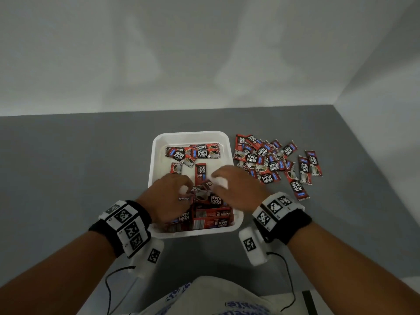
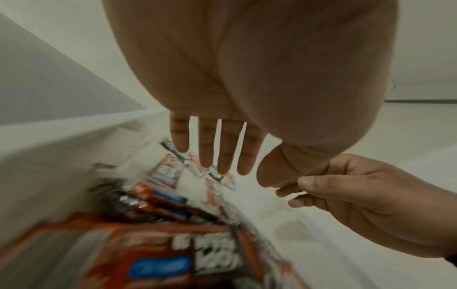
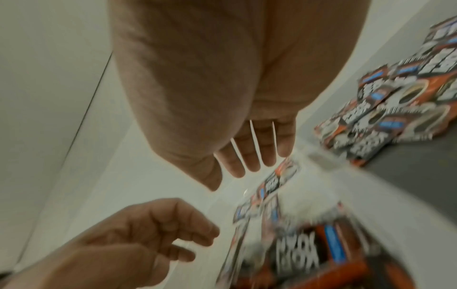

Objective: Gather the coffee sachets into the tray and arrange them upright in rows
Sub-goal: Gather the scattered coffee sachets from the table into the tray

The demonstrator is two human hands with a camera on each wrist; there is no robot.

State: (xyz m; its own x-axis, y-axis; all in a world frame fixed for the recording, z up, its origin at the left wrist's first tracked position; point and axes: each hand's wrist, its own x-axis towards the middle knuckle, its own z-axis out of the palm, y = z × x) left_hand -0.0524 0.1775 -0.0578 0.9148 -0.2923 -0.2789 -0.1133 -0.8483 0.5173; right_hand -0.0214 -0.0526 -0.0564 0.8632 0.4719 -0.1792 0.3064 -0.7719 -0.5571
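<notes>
A white tray (image 1: 191,135) sits mid-table. Flat red-and-black coffee sachets (image 1: 195,153) lie at its far end, one sachet (image 1: 200,171) lies lengthwise in the middle, and several more stand on edge in rows (image 1: 211,220) at the near end. A loose pile of sachets (image 1: 268,160) lies on the table right of the tray. My left hand (image 1: 186,187) hovers over the near-left sachets with straight fingers (image 2: 206,156), holding nothing. My right hand (image 1: 216,178) hovers opposite it, its fingers (image 3: 252,156) extended and empty. A small sachet (image 1: 207,184) sits between the two hands.
The grey table (image 1: 79,167) meets white walls at the back and right. The sachet pile (image 3: 395,101) lies close to the tray's right rim. Thin black cables (image 1: 109,289) hang from both wrist units near my body.
</notes>
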